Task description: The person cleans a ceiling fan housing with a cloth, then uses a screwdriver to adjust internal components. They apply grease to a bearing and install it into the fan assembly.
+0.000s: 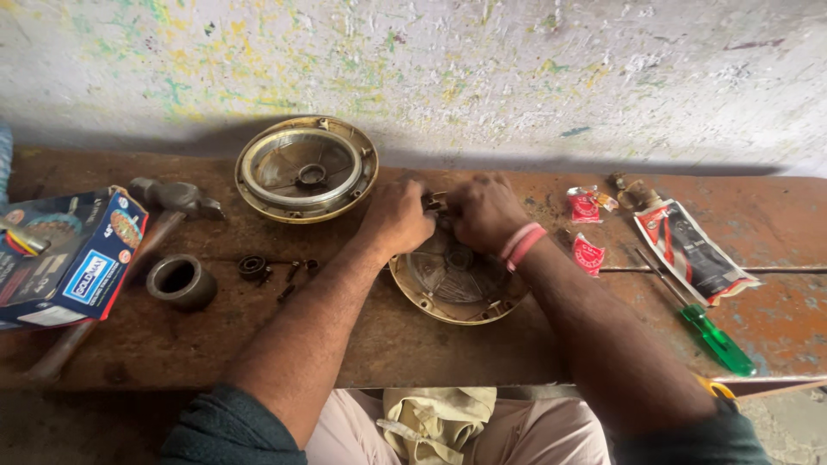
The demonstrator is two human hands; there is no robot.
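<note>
Round metal cover (pixel 457 288): lies dished side up on the table (pixel 413 344) at centre, under both hands.
Far left: blue cardboard box (pixel 73 258); beside it a hammer (pixel 164 207), head toward the wall.
Left of centre: short metal ring (pixel 181 281), a bearing (pixel 253 266) and loose screws (pixel 297 275); behind them a second round cover (pixel 307 169).
Left hand (pixel 396 217): fingers curled shut on a small dark part (pixel 433 203) at the cover's far rim.
Right hand (pixel 484 212): closed, pressed to the same part.
Right: red sachets (pixel 587 232), flat printed packet (pixel 693 250), green-handled screwdriver (pixel 702 323).
</note>
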